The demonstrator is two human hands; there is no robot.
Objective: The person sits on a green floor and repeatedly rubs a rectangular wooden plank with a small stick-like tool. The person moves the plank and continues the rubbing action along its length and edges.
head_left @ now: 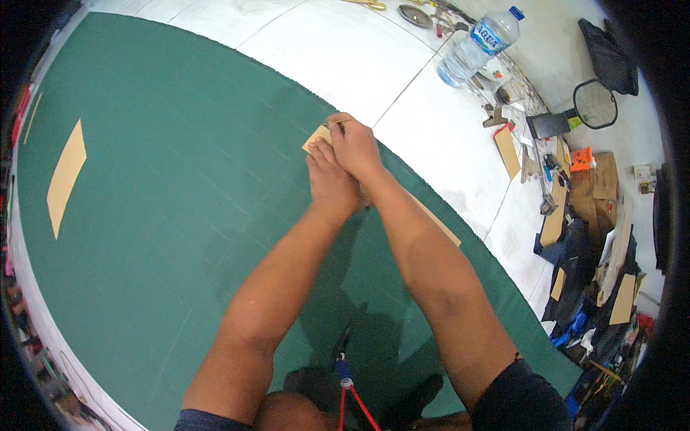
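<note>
Near the far edge of the green cloth point(187, 158), my left hand point(330, 179) presses down with its fingers on a tan card piece point(313, 141). My right hand point(357, 147) is just beyond it, fingers closed in a pinch on a thin, pale stick-like marking tool point(341, 121), whose exact kind is too small to make out. A tan strip point(436, 220) shows beside my right forearm; the arm hides whether it joins the card under my hands. Another curved tan card piece point(66, 179) lies apart on the cloth at the left.
White tiles point(302, 36) border the cloth. A water bottle point(481, 49) stands at the far right. Along the right wall are a bug-swatter-like racket point(595, 104), a cardboard box point(600, 176), card pieces point(622, 299) and tools. A red cord point(365, 409) hangs before me.
</note>
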